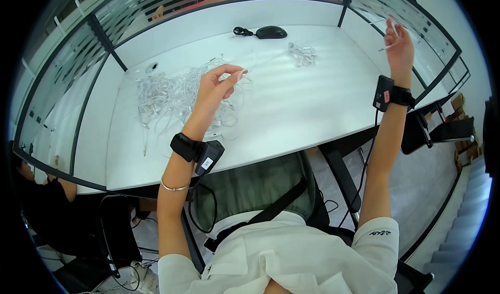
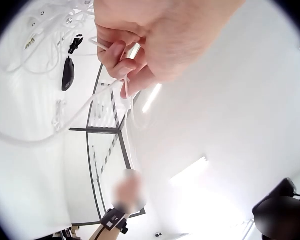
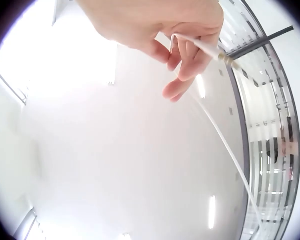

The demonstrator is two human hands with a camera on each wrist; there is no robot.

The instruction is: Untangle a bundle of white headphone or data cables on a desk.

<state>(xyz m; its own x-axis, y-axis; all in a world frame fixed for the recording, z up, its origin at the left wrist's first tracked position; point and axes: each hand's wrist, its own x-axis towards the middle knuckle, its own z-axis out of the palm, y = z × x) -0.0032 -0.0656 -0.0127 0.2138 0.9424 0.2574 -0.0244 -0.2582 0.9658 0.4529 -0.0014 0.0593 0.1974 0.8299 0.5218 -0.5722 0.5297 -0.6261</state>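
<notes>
Thumb and fingertips of my left hand [image 1: 214,90] pinch a white earphone cable [image 2: 85,106] over the desk. A loop of it hangs from those fingers in the left wrist view. Raised at the far right, beside the glass partition, my right hand [image 1: 400,52] holds the cable's other part between thumb and curled fingers. Its jack plug [image 3: 226,58] sticks out past the fingers in the right wrist view, and a thin length runs down and away. Below and left of my left hand lies a tangled heap of white cables [image 1: 155,93].
A smaller bundle of white cable [image 1: 303,54] lies right of the heap. Behind it is a black mouse [image 1: 272,32] with its cord coiled. Glass-topped partitions [image 1: 229,13] enclose the white desk [image 1: 312,101]. Another person [image 1: 52,211] sits at the left.
</notes>
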